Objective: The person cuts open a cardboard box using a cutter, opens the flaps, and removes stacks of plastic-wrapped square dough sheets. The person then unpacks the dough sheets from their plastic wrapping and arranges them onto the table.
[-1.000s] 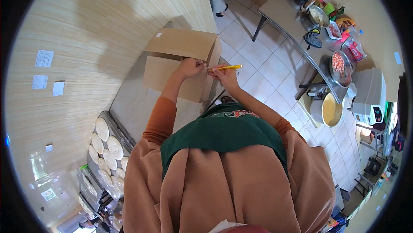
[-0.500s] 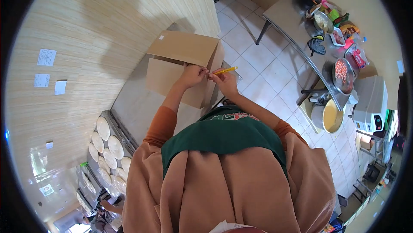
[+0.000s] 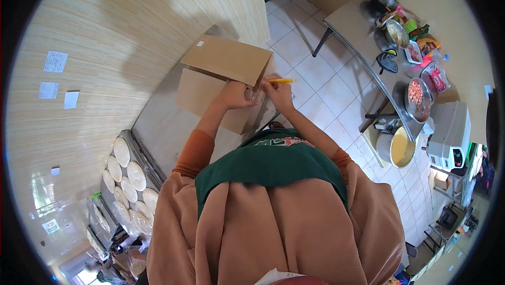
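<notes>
A brown cardboard box [image 3: 226,61] sits tilted on a grey table, its upper flap partly raised. My left hand [image 3: 235,95] reaches in under that flap, its fingers bent round the box's edge near the right corner and its thumb pointing right; some fingertips are hidden. Beside it, my right hand [image 3: 279,94] pinches a slim yellow tool [image 3: 284,80], shaped like a pen or a box cutter, against the box's right side. The tool's other end is covered by my fingers. Something clear and shiny shows between the hands, too small to name.
Several round flat breads [image 3: 135,175] lie on a surface at the lower left. A table [image 3: 344,24] at the right carries bowls, food packs and a bowl of chopped red pieces [image 3: 415,94]. Below stands a pot of yellow contents [image 3: 402,147]. A person is at the lower left edge.
My right hand has shifted slightly right, and the yellow tool now lies more level. My left thumb has opened away from the fingers. The view has tilted a little.
</notes>
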A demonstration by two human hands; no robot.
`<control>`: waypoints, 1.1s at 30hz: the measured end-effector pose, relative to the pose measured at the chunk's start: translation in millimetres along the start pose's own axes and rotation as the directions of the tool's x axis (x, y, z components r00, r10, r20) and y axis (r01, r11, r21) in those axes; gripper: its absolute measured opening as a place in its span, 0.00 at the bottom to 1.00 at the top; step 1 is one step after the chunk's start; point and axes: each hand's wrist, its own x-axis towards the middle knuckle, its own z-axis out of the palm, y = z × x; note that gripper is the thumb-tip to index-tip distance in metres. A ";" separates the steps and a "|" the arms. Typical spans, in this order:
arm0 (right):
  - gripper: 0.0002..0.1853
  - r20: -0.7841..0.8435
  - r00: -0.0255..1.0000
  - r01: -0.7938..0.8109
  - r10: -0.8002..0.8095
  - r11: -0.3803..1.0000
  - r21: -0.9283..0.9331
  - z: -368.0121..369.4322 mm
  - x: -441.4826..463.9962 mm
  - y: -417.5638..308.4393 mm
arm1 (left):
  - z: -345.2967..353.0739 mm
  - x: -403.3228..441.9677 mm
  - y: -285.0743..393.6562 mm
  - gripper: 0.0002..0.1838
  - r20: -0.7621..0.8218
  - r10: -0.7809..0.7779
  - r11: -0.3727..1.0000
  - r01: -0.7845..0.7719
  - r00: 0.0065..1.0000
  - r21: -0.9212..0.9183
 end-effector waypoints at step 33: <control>0.19 -0.253 0.882 0.285 -0.398 0.877 -0.387 -8.9 -10.2 -78.3 | 176.8 -282.7 12.8 0.29 -0.422 -0.498 0.861 0.491 0.758 -0.134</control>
